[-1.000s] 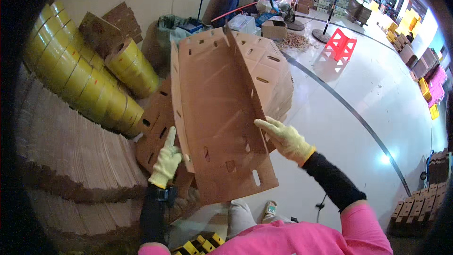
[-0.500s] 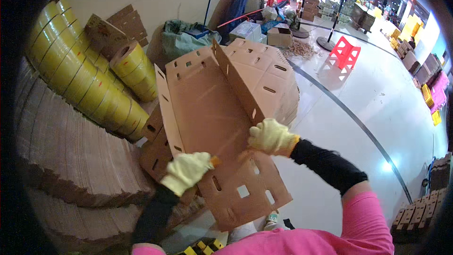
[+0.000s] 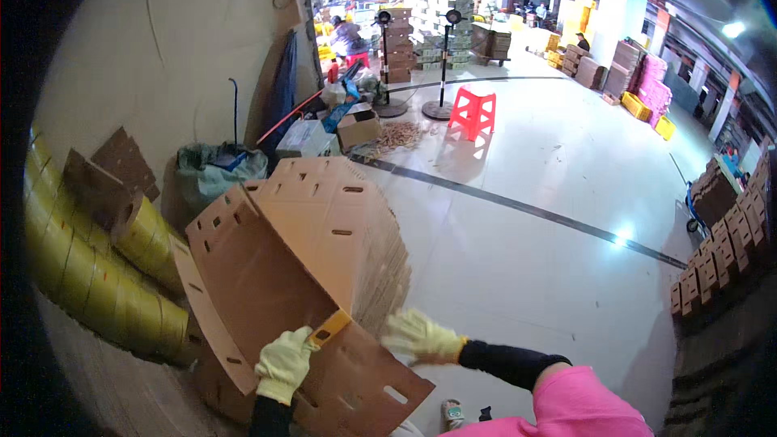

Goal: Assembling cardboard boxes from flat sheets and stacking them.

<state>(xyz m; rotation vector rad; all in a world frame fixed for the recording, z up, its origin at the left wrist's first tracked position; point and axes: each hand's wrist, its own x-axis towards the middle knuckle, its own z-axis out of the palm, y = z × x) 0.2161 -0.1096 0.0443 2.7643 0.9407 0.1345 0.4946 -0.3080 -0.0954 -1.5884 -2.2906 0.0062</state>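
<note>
A large brown cardboard box blank [image 3: 275,299], with two long sides folded up and slots cut in it, lies on a stack of flat cardboard [image 3: 324,202]. My left hand [image 3: 285,366], in a pale yellow glove, is closed at the near end of the box's right upright side. Its fingertips meet a yellow strip of tape [image 3: 332,327] that lies against that side's end. Beyond the box's right edge, my gloved right hand [image 3: 425,336] is open with its fingers stretched out, holding nothing, and slightly blurred.
Long rolls of yellow tape [image 3: 105,243] lie at the left by the wall. Behind the box stands a green sack [image 3: 218,174], with an open carton [image 3: 358,129] farther right. A red stool [image 3: 472,113] and two stand fans [image 3: 443,65] stand on the pale floor. Cardboard stacks [image 3: 712,267] line the right.
My view has swung up and right. My right hand has left the box's right side and opened out beside it. My left hand has moved to that side's near end, where yellow tape shows.
</note>
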